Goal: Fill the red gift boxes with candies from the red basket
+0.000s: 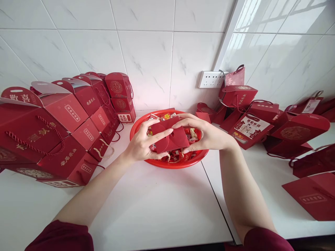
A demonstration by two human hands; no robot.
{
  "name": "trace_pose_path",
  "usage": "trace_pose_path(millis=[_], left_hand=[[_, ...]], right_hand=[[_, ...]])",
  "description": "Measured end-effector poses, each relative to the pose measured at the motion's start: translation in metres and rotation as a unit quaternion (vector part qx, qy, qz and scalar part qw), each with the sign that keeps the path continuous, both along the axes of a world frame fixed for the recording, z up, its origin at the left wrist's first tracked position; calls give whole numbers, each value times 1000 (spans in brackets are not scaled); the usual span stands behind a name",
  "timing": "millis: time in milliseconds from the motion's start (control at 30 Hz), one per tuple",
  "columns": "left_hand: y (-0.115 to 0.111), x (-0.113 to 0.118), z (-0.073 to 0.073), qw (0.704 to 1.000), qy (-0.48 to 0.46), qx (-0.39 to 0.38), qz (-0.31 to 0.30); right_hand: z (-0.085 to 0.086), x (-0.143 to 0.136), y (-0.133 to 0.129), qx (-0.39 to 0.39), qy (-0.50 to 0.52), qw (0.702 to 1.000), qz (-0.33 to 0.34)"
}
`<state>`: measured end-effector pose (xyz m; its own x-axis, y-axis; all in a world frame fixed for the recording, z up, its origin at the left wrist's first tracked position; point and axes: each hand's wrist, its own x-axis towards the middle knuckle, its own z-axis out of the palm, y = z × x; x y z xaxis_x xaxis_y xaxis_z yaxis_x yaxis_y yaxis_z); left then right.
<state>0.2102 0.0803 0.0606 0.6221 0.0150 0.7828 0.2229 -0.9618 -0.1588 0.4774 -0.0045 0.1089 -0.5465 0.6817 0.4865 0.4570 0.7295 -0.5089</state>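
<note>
Both hands grip one red paper gift box (171,139) above a red plastic basket (172,164). My left hand (146,139) wraps the box's left side, its index finger lying across the top flaps. On the right side, my right hand (201,132) has its thumb low and its fingers over the far edge. Two rounded flaps meet at the middle of the box's top, near a small dark hole. A twisted cord handle (176,160) hangs at its near side. Wrapped sweets (193,136) show in the basket around the box, which hides the rest.
At the left stand stacked red gift boxes (78,108) with cord handles, reaching the tiled wall. More red boxes and bags (251,127) lie loosely on the right. A white socket strip (211,79) is on the wall. The white table (157,205) has a dark seam right of centre.
</note>
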Motion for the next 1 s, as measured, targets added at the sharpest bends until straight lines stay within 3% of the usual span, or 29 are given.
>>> trace_pose_path(millis=[233,500,600,733,833,933,1000], left_hand=[[1,-1,-1,1000,9,-16,16],[0,0,-1,998,13,-60,-11],[4,-2,5,994,-11,-110,17],[29,-24,25,969,-167,-113,139],[59,-49,42,902,-322,-124,259],[85,-66,47,848,-349,-210,339],[97,-69,42,829,-324,-226,396]], right_hand=[[2,-1,-1,-6,0,1000,0],[0,-3,3,3,1,1000,13],[-4,-7,4,-6,59,998,-29],[-7,-7,4,9,135,985,-104],[-6,-3,4,4,144,982,-119],[-6,-2,5,-9,142,983,-119],[-7,-3,7,-13,133,985,-112]])
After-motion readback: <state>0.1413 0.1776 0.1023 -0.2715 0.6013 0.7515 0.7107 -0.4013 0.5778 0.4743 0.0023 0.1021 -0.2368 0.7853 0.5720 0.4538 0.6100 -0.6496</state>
